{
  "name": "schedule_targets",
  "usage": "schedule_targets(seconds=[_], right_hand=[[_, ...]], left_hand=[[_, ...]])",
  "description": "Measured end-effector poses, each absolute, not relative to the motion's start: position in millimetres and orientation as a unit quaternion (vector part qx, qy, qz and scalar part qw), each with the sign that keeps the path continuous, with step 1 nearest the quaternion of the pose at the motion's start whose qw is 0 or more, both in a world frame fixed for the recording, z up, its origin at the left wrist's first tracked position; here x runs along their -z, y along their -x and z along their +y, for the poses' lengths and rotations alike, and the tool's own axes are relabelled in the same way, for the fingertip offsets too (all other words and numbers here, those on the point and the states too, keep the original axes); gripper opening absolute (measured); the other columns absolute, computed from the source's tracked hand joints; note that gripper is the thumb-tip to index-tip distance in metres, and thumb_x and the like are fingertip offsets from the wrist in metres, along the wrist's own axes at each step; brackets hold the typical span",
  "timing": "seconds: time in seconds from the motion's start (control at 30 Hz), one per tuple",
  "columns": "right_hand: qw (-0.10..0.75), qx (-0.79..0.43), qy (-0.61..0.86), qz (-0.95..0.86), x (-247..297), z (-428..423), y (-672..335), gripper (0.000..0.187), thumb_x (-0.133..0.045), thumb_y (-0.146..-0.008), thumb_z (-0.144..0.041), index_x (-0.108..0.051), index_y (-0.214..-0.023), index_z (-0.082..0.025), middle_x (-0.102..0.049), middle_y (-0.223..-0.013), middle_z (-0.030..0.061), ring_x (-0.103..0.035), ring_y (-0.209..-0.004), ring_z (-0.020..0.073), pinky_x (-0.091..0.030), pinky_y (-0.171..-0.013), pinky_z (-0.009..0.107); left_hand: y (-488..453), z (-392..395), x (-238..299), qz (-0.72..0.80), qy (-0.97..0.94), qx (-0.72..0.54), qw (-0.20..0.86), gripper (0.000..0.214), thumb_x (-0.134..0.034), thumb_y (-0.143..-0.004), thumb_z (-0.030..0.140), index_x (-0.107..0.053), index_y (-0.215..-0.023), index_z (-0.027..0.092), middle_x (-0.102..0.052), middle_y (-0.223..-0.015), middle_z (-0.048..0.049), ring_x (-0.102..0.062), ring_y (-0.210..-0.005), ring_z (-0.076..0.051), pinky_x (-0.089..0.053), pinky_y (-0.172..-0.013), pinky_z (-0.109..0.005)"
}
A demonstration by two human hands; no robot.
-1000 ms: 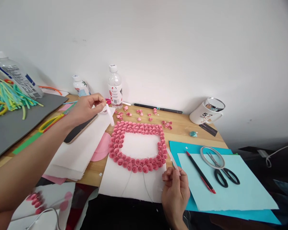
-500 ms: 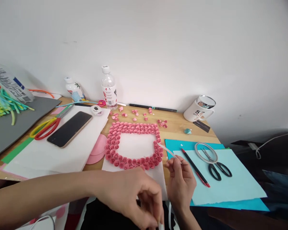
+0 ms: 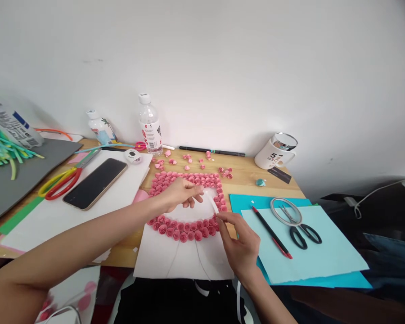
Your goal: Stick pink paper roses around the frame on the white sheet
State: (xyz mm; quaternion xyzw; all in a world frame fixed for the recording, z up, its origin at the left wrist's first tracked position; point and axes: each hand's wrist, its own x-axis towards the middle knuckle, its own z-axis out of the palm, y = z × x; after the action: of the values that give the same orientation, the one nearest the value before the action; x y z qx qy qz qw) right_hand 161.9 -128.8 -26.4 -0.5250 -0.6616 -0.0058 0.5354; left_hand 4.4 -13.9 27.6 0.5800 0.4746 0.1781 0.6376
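A square frame of small pink paper roses [image 3: 189,229] lies on a white sheet [image 3: 182,256] at the table's front edge. My left hand [image 3: 182,193] hovers over the frame's bare middle, fingers pinched on the upper end of a thin white strip [image 3: 212,201]. My right hand [image 3: 239,245] sits by the frame's lower right corner and pinches the strip's lower end. The strip runs slanted between both hands, just above the roses on the right side.
Loose pink roses [image 3: 189,158] lie behind the frame. A phone [image 3: 95,182] and yellow-red scissors [image 3: 59,181] lie on white paper at left. Right: blue sheets [image 3: 310,252] with a red-black pen [image 3: 272,231], black scissors [image 3: 299,229], a tape ring. Two bottles [image 3: 150,123] and a mug [image 3: 273,155] stand at the back.
My left hand came from the far left, dropped low at the table's front edge, then rose to the frame's middle and took the strip's upper end. My right hand shifted left.
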Motion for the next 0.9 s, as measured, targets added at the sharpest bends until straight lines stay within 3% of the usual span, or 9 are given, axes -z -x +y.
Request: schedule_targets(seconds=[0.1, 0.2, 0.37, 0.47, 0.9], right_hand=[[0.518, 0.014, 0.509, -0.687, 26.7, -125.9, -159.8, 0.020, -0.057, -0.083, -0.006, -0.062, -0.094, -0.021, -0.069, -0.078, 0.0026, -0.065, -0.073, 0.0142, -0.055, -0.066, 0.027], [0.487, 0.024, 0.522, -0.700, 27.7, -123.9, -160.9, 0.017, -0.054, -0.085, -0.009, -0.064, -0.092, -0.021, -0.069, -0.077, 0.0025, -0.065, -0.072, 0.0142, -0.053, -0.065, 0.026], [0.407, 0.079, 0.582, -0.700, 29.3, -120.6, -166.6, 0.017, -0.054, -0.085, -0.011, -0.068, -0.084, -0.020, -0.071, -0.080, 0.0017, -0.063, -0.073, 0.0145, -0.048, -0.061, 0.024], [0.374, 0.106, 0.611, -0.690, 26.9, -118.2, -168.9, 0.021, -0.053, -0.085, -0.010, -0.070, -0.078, -0.021, -0.071, -0.077, 0.0011, -0.062, -0.072, 0.0136, -0.042, -0.055, 0.023], [0.319, 0.080, 0.647, -0.688, 25.3, -110.1, -162.8, 0.024, -0.052, -0.082, -0.008, -0.068, -0.071, -0.021, -0.067, -0.072, -0.0002, -0.057, -0.070, 0.0118, -0.028, -0.048, 0.023]], left_hand=[[-9.9, -0.4, -27.4, 0.459, -0.573, -0.183, 0.654, 0.030, -0.071, -0.067, 0.038, -0.064, -0.066, 0.009, -0.066, -0.071, -0.0075, -0.046, -0.047, -0.006, -0.030, -0.044, -0.022], [-16.5, 4.8, -26.4, 0.462, -0.620, -0.189, 0.605, 0.020, -0.068, -0.069, 0.029, -0.064, -0.061, 0.011, -0.058, -0.058, -0.0007, -0.043, -0.048, -0.006, -0.029, -0.047, -0.022], [-31.2, 16.4, -9.6, 0.439, -0.800, -0.202, 0.357, 0.012, -0.065, -0.072, 0.021, -0.069, -0.062, 0.015, -0.054, -0.066, -0.0008, -0.047, -0.063, -0.012, -0.035, -0.059, -0.026], [-40.2, 24.4, 4.3, 0.407, -0.850, -0.197, 0.269, 0.008, -0.067, -0.070, 0.017, -0.072, -0.064, 0.017, -0.053, -0.074, -0.0030, -0.049, -0.074, -0.016, -0.038, -0.067, -0.029], [-42.0, 36.7, 23.3, 0.422, -0.840, -0.209, 0.271, 0.010, -0.068, -0.067, 0.014, -0.071, -0.058, 0.016, -0.059, -0.070, -0.0044, -0.050, -0.082, -0.021, -0.038, -0.073, -0.031]])
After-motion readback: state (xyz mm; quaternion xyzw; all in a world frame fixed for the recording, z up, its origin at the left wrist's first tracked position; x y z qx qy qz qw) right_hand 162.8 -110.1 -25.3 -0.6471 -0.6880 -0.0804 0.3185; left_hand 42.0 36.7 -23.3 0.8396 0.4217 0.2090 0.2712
